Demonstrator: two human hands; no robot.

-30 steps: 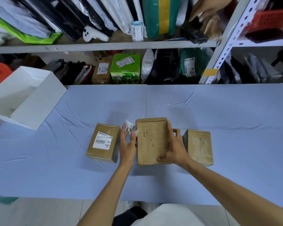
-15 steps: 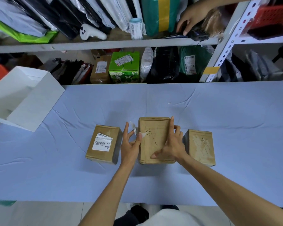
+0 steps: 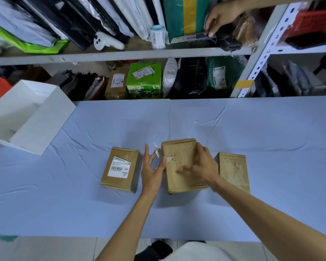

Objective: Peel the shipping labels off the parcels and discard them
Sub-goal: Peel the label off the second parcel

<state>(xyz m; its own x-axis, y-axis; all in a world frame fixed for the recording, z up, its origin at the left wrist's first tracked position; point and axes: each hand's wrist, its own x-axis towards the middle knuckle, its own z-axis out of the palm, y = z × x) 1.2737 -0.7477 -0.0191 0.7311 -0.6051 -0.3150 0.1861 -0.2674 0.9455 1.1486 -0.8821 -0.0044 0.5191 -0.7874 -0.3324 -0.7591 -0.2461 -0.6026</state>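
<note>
Blue-clothed bench [image 3: 252, 147]: left hand [image 3: 151, 174] pinches a torn label scrap [image 3: 157, 150] beside the middle box [image 3: 179, 178], right hand [image 3: 203, 166] flat on it. Peeling looks nearly done; next, bin the scrap.

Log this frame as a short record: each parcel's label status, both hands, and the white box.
left parcel: shipping label intact on top
middle parcel: top nearly bare, faint traces only
right parcel: no label, torn residue shows
left hand: fingers spread beside the middle parcel, white label scrap at its fingertips; grip unclear
right hand: rests on the middle parcel, fingers blurred
white box: open, at the table's left edge
</note>
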